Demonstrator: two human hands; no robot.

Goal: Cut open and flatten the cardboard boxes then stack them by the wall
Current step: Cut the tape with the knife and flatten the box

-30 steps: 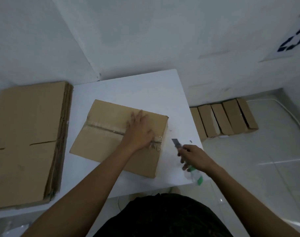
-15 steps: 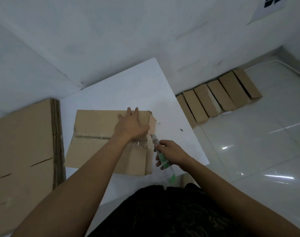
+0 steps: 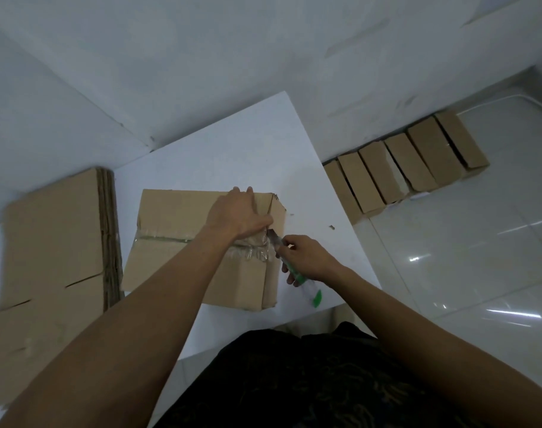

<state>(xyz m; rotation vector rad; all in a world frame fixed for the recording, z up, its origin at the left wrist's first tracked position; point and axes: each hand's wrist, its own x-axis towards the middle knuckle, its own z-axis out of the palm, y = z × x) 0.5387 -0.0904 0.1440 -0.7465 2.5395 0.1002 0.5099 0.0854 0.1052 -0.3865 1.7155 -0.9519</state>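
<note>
A brown cardboard box (image 3: 177, 217) sealed with clear tape lies on the white table (image 3: 239, 156). My left hand (image 3: 239, 214) presses flat on the box top near its right end, fingers straight. My right hand (image 3: 306, 257) grips a green-handled utility knife (image 3: 297, 273). Its blade tip sits at the crumpled tape on the box's right edge, just under my left hand.
A stack of flattened cardboard (image 3: 53, 267) lies at the table's left. Several closed boxes (image 3: 408, 168) stand in a row on the tiled floor against the wall at right. Small scraps (image 3: 332, 227) dot the table near its right edge.
My right hand has brought the knife leftwards from beside the box until its blade reaches the tape at the right edge. My left hand stays pressed on the box. The view has swung.
</note>
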